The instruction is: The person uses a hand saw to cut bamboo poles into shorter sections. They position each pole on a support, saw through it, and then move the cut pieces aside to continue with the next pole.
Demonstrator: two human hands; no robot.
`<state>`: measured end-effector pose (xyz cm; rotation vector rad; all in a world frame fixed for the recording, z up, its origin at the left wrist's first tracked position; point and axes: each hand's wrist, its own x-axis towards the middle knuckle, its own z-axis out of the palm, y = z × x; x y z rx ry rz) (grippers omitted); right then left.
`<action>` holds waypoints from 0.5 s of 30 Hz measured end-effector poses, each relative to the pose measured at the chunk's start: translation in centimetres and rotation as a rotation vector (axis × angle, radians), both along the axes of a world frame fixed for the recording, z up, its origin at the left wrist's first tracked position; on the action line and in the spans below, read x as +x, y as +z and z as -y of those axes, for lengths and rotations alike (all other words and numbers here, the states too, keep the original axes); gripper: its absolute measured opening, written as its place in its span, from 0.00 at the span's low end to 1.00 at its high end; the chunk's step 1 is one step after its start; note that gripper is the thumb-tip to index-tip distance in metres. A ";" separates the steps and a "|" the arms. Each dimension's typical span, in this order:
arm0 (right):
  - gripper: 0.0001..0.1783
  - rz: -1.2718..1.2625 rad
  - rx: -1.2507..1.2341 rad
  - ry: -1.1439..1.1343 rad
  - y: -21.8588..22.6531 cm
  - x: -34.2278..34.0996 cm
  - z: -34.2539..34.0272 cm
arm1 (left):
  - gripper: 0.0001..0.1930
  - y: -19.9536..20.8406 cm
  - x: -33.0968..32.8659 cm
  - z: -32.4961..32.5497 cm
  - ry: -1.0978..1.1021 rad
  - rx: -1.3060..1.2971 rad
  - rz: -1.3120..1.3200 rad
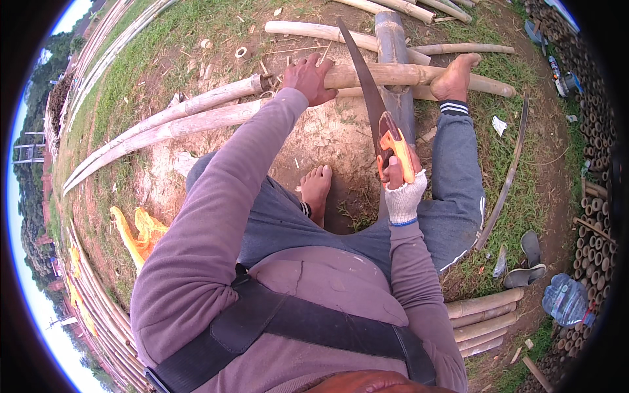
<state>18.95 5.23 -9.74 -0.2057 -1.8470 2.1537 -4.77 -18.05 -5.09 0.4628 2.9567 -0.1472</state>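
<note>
My left hand point(308, 80), bare, is wrapped over the left part of a thick tan bamboo pole point(350, 76); its fingers hide the pole's end there. In my right hand point(403, 182), which wears a white fingerless knit glove, is a hand saw point(393, 145) with an orange handle. Its long dark blade point(362, 65) points away and crosses over the pole, just left of a thick grey post point(396, 108). Whether the teeth touch the bamboo I cannot tell. My bare right foot point(453, 77) presses on the pole right of the post.
Two long bamboo poles point(183, 108) stretch to the left, and others point(321, 29) lie beyond. A yellow-orange plastic sheet point(141, 232) lies at left. Cut bamboo lengths point(485, 321), sandals point(527, 262) and a large clear bottle point(567, 300) are at right, beside stacked bamboo point(596, 242).
</note>
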 end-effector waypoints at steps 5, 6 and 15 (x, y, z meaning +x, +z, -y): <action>0.25 0.015 0.003 0.001 -0.1 0.0 -0.1 | 0.43 0.0 0.0 0.0 -0.001 -0.005 -0.003; 0.25 0.019 0.002 0.000 -0.1 0.0 -0.1 | 0.43 0.1 0.1 0.0 0.001 -0.006 0.001; 0.25 0.003 0.024 -0.007 0.1 -0.1 0.1 | 0.43 0.0 0.2 0.2 -0.005 -0.007 -0.023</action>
